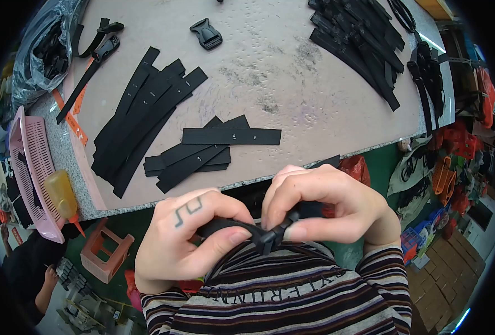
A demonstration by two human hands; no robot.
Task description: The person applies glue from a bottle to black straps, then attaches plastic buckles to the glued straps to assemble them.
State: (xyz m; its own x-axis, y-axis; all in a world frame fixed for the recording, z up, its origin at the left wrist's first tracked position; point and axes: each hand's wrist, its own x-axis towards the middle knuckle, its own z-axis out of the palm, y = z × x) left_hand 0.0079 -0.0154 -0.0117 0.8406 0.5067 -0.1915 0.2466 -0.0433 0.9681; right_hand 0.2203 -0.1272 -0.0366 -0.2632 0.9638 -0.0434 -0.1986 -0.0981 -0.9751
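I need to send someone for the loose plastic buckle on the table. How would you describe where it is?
Start at the pale worktable and look to its far edge, between the two heaps of black straps. The black buckle lies alone there, chunky, with no webbing attached.

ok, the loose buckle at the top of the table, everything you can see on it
The buckle is black, plastic by its look, a side-release type: a broad body that narrows to a slotted end. It seems clipped together as one piece, though that is hard to confirm at this size. It lies flat on the table, near the far edge, turned at a slant. No strap is threaded through it, and nothing touches it; the strap piles and both hands are well apart from it.
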